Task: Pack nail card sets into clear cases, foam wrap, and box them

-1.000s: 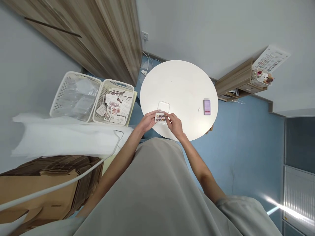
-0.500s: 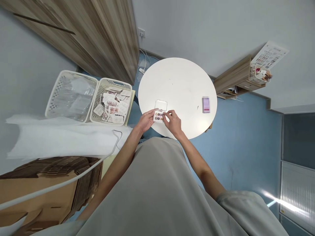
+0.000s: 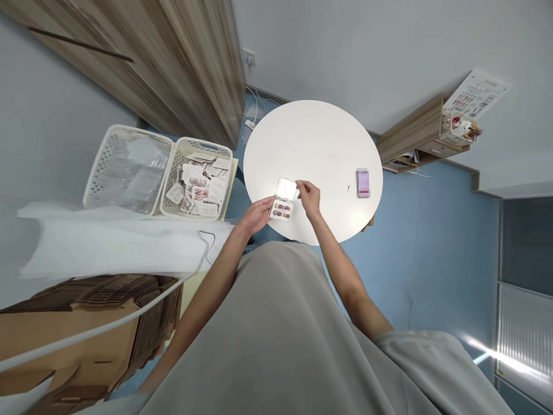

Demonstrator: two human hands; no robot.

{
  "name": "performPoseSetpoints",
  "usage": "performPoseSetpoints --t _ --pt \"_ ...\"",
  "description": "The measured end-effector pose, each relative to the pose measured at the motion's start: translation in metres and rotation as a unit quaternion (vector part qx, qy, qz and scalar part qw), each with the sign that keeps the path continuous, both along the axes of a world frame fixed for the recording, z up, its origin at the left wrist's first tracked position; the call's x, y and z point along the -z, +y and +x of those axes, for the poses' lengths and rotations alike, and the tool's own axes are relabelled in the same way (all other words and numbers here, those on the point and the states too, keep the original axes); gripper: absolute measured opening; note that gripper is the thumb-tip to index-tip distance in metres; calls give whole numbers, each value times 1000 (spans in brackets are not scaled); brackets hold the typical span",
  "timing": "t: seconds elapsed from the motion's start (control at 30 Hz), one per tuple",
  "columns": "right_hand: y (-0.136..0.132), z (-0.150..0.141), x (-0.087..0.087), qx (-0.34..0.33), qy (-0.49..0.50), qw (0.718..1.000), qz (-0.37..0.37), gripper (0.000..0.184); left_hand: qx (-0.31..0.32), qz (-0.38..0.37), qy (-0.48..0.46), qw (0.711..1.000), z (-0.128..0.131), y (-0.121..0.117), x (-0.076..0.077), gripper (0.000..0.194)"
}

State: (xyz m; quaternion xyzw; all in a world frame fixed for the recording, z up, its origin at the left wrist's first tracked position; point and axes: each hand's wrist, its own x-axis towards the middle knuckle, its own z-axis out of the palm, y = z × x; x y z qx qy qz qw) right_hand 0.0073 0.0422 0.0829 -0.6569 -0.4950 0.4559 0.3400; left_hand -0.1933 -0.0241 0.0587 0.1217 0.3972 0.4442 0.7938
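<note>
While grasping the case (image 3: 280,219) with the left hand (image 3: 257,217), likely steadies the coloured pieces (image 3: 279,214) by the near-left edge of the worktop (image 3: 324,147). Touches lid (image 3: 286,189) with right hand (image 3: 310,199); cannot tell if pinching.

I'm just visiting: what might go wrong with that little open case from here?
The left fingers seem to support the small case from one side, so it might tip and spill its rows of coloured pieces.

The right fingers are at the edge of the open lid; a slip there could jolt the case.

It is near the close edge of the round white table, so if dropped, it might fall off.
</note>
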Motion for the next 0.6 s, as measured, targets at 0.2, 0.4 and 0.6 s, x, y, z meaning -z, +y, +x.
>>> performPoseSetpoints --t 0.2,0.4,0.6 --pt "-17 2 -37 -49 -30 996 61 56 -18 -5 5 1000 1 0 -5 33" --pt "-57 5 -63 -102 -11 991 82 39 -43 0 0 999 4 2 -15 32" --pt "-89 8 -54 -108 -13 993 40 35 -31 -3 5 999 4 4 -23 37"
